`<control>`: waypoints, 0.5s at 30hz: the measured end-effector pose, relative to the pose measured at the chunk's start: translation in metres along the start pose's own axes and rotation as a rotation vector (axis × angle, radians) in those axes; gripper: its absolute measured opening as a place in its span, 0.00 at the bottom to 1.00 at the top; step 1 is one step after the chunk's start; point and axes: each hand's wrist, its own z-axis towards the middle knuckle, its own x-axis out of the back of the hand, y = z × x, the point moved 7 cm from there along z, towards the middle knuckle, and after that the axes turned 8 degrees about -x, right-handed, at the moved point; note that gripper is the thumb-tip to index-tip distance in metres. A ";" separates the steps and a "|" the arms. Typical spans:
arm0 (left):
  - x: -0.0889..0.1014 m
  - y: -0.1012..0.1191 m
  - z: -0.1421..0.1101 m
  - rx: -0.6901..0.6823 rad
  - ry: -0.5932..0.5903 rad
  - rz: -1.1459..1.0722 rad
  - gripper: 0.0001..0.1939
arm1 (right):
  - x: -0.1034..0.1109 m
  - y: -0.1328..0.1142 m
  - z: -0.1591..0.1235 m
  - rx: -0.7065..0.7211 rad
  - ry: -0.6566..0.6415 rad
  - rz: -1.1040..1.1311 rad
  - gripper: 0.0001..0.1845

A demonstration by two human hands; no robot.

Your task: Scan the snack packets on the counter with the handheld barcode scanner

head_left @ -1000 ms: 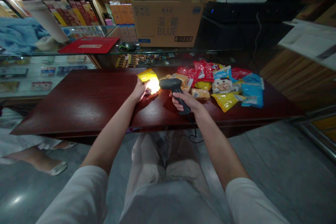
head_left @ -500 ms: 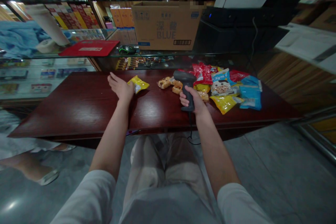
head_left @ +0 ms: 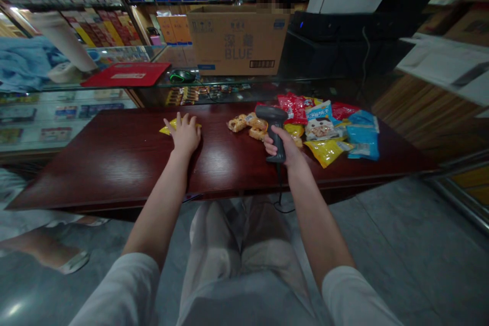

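My left hand [head_left: 185, 135] lies flat with fingers spread on a yellow snack packet [head_left: 167, 131], covering most of it. My right hand [head_left: 284, 146] grips a black handheld barcode scanner [head_left: 273, 130] with its head pointing away from me, just in front of a heap of snacks. Loose baked snack pieces in clear wrappers [head_left: 246, 126] lie left of the scanner. Red, yellow and blue snack packets [head_left: 321, 130] fill the table's right side, and a packet printed with a cartoon [head_left: 319, 121] sits among them.
All this lies on a dark red wooden table [head_left: 114, 173]. The scanner's cable [head_left: 280, 188] hangs over the front edge. Behind stands a glass display counter [head_left: 69, 112] holding a cardboard box [head_left: 237, 41], a red mat [head_left: 126, 74] and a computer mouse [head_left: 182, 77]. A person's bare leg [head_left: 42, 254] shows at lower left.
The yellow packet has slid left across the table under my left hand, away from the scanner. The scanner's bright light is off, and my right hand has shifted only slightly.
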 end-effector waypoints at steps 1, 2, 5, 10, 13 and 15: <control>-0.001 0.007 0.003 -0.028 0.003 -0.044 0.20 | 0.001 -0.001 -0.002 -0.013 -0.003 -0.007 0.24; -0.006 0.017 0.006 -0.061 -0.010 -0.090 0.21 | 0.003 -0.001 -0.004 -0.028 -0.008 -0.020 0.24; -0.038 0.049 0.019 -0.091 -0.156 -0.196 0.27 | 0.006 0.000 -0.012 -0.072 -0.015 -0.070 0.23; -0.088 0.076 0.033 -0.020 -0.256 -0.296 0.33 | 0.011 0.001 -0.019 -0.070 0.018 -0.089 0.23; -0.091 0.068 0.033 0.015 -0.218 -0.281 0.20 | 0.011 0.000 -0.019 -0.058 0.026 -0.058 0.23; -0.083 0.054 0.033 0.094 -0.137 -0.348 0.18 | 0.011 0.000 -0.018 -0.055 0.027 -0.047 0.23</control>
